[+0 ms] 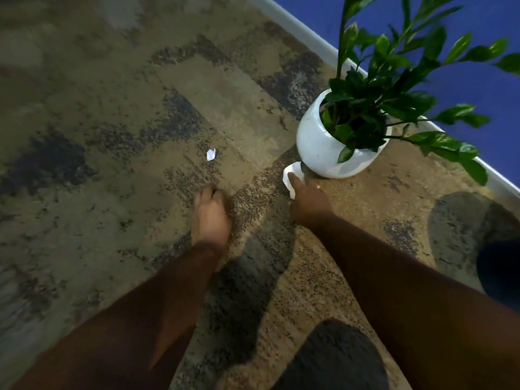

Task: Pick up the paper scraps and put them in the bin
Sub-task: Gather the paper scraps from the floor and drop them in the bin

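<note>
One paper scrap (211, 154) is observed lying on the carpet (112, 122), apart from both hands. A second, larger scrap (291, 173) lies against the base of the white pot (318, 139), under the right hand (308, 204). The right fingers are spread over it; a closed grip cannot be confirmed. The left hand (210, 218) is lowered toward the carpet, fingers curled, nothing seen held. No bin is in view. The scraps are judged light, thin and limp; a pinch at a raised edge is advised, since flat paper is hard to lift off carpet.
</note>
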`<state>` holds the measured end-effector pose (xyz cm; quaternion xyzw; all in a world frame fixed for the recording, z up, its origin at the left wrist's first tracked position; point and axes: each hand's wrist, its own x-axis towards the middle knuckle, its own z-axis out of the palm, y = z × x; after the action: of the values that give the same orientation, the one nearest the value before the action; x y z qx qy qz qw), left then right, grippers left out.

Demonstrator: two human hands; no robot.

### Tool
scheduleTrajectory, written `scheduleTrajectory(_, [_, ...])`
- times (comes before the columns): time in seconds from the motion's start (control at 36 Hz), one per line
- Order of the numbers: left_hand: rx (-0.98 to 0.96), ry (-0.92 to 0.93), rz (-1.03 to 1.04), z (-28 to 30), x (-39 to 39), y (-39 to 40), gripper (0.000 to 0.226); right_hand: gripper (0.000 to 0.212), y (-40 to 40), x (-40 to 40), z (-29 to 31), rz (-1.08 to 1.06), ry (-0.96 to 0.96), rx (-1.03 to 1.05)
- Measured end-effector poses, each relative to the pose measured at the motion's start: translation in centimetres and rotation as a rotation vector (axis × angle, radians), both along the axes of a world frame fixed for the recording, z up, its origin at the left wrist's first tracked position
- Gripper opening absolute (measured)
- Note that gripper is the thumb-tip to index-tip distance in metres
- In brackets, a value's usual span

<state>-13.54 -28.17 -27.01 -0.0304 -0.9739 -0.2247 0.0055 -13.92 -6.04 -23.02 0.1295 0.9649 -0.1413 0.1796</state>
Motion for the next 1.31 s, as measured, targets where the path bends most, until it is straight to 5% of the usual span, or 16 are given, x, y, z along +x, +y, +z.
scheduleTrajectory(0.14, [0.087,0.056,0.028,0.4,-1.6,0.1,0.04,0.041,-0.1,0.4,-0.5,0.086,0.067,0.151])
scheduleTrajectory(0.28, [0.09,0.04,0.035,0.4,-5.7,0.7,0.021,0.035,0.1,1.4,-0.4,0.102,0.152,0.141])
scheduleTrajectory(0.42, [0.127,0.068,0.144,1.3,-8.5,1.9,0.053,0.031,0.2,2.4,-0.2,0.164,0.243,0.144])
scheduleTrajectory(0.53, [0.089,0.051,0.152,1.3,-10.4,1.7,0.058,0.043,0.0,2.5,0.5,0.248,0.267,0.178])
scheduleTrajectory(0.81, [-0.037,0.041,0.092,1.0,-10.8,1.6,0.027,0.03,0.8,-2.9,1.0,0.416,-0.037,0.144])
scheduleTrajectory(0.94, [-0.129,0.015,0.028,1.4,-10.6,1.4,0.027,0.018,0.2,-2.2,1.4,0.338,0.045,0.144])
scheduleTrajectory(1.08, [-0.185,-0.121,-0.056,3.2,-9.6,2.4,0.024,0.036,0.0,1.0,1.2,0.297,0.133,0.175])
scheduleTrajectory(1.31, [-0.296,-0.304,-0.246,6.9,-6.7,7.8,0.021,0.024,3.3,5.4,2.6,0.339,-0.009,0.039])
